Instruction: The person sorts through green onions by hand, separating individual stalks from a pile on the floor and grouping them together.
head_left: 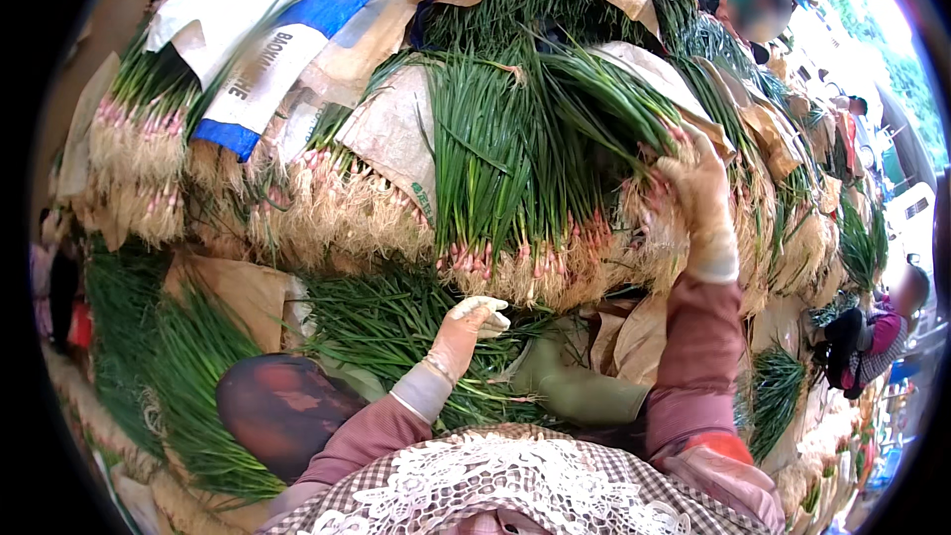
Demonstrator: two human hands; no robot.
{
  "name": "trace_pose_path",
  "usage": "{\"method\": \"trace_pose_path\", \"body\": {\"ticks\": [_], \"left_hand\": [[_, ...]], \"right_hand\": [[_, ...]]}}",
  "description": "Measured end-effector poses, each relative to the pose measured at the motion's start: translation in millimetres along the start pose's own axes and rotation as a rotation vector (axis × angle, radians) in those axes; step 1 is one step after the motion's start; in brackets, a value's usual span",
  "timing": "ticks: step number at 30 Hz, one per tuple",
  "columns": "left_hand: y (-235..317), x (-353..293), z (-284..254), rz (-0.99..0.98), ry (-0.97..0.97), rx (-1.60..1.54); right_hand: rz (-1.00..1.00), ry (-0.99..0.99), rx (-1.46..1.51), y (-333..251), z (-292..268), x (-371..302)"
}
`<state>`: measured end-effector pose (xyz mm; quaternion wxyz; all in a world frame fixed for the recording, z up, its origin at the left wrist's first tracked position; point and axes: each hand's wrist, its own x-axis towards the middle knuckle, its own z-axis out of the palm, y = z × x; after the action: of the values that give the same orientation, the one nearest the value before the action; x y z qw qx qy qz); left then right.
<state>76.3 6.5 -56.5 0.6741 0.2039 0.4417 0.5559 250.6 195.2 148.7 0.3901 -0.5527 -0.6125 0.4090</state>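
My right hand (698,188), in a pale work glove, reaches out to the right and is closed round the root end of a bunch of spring onions (634,104). Its long green leaves slant up and left over the pile. Close to my body, my left hand (468,330), gloved too, hangs over loose green leaves with its fingers slightly apart and nothing visible in them. In front lies a thick row of spring onions (495,159), with pinkish bulbs and straw-coloured roots toward me.
A white and blue sack (282,59) and brown paper sheets (391,129) cover parts of the heap. More spring onions (203,376) lie at the lower left beside my knee (282,406). My green boot (575,386) stands among leaves. Other people (872,337) sit at the right.
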Motion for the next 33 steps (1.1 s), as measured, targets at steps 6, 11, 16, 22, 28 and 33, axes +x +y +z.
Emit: {"method": "trace_pose_path", "body": {"ticks": [6,11,16,22,28,33], "left_hand": [[1.5,11.7,12.2,-0.023,-0.019,0.016],[-1.1,8.5,7.9,-0.041,0.018,0.019],[0.2,9.5,5.9,-0.046,0.019,0.013],[7.3,11.9,14.8,-0.008,0.011,0.014],[6.5,19.7,7.9,0.142,-0.080,0.012],[8.4,17.8,19.6,0.036,-0.035,0.040]], "right_hand": [[-0.080,-0.224,-1.187,103.4,88.0,-37.0],[-0.022,-0.468,-0.825,97.1,56.6,-39.4],[0.115,-0.123,-0.320,91.8,-1.2,-11.5],[0.020,-0.094,-0.797,119.9,42.9,21.5],[-0.006,-0.001,-0.996,69.6,32.9,-8.5],[0.029,-0.061,-0.563,83.0,30.2,-47.3]]}}
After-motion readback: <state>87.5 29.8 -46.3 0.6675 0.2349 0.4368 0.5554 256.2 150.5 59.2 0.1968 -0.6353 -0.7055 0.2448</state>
